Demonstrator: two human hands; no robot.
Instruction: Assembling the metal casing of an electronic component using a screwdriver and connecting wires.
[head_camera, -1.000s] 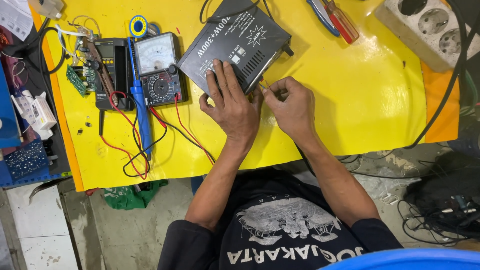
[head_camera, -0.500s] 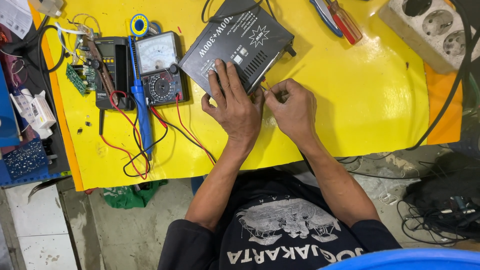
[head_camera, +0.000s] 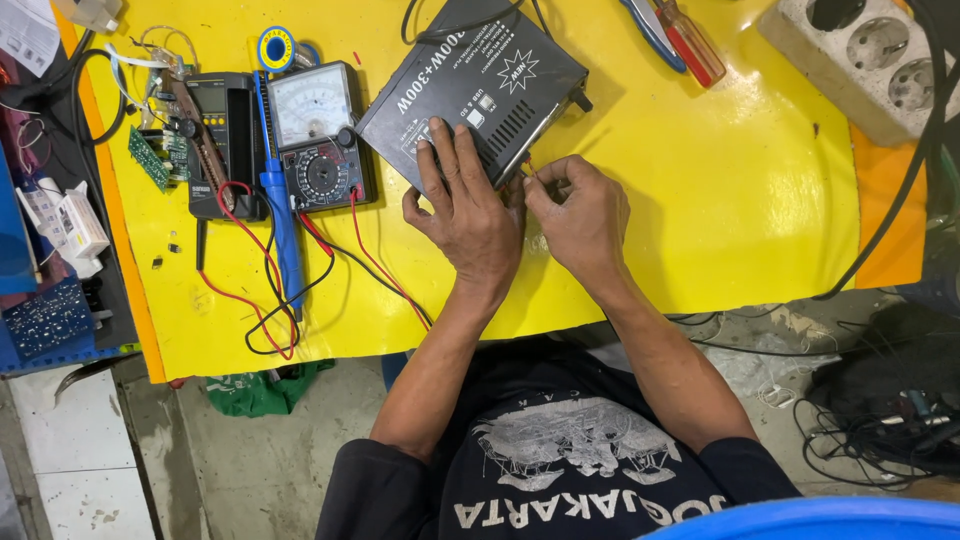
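Yellow sheet (head_camera: 700, 200) covers the bench top, orange edge showing at both sides. Black metal box (head_camera: 470, 95) — flat electronics unit with vent slots and white print on the lid — lies tilted near the top centre, one corner toward the person.

Left hand (head_camera: 465, 205) lies flat on the near corner of the black metal box, fingers spread and extended over the lid, palm down on the sheet edge of it. Nothing gripped, just pressing.

Right hand (head_camera: 580, 215) sits just right of the left one, touching it at the thumb side. Fingers curled in, thumb and forefinger pinched together at the box's near edge — something thin looks held there, too small to identify.

Left of the box: analog multimeter (head_camera: 315, 135) with a white dial face, beside it a digital multimeter (head_camera: 225, 130) in black. Red and black test leads (head_camera: 300, 270) loop from them across the sheet toward the bench edge. Blue soldering iron (head_camera: 280, 215) lies along the gap between the meters, with a solder spool (head_camera: 274, 47) above it. Small green circuit board (head_camera: 152, 155) at the far left of the sheet.

Top right: white power strip (head_camera: 870, 60) with round sockets, black cable running down past it. Red-handled screwdriver (head_camera: 690, 42) near the top edge, well apart from both hands.
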